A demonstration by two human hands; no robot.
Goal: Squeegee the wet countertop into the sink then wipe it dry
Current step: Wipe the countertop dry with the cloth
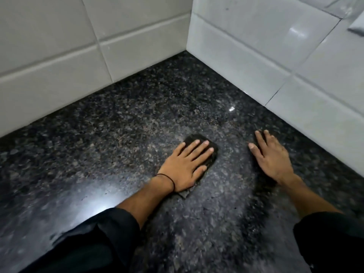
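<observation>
Left hand flat, grip wide, pressing dark cloth on granite countertop; right hand spread, empty

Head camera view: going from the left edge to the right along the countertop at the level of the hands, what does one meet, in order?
Bare countertop → wrist band → left hand, flat on the dark cloth → right hand, flat on the stone → white tiled wall.

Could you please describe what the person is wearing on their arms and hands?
Both forearms are bare, with dark sleeves pushed up toward the elbows. The left hand has a thin black band around its wrist; the right hand wears nothing. No gloves.
</observation>
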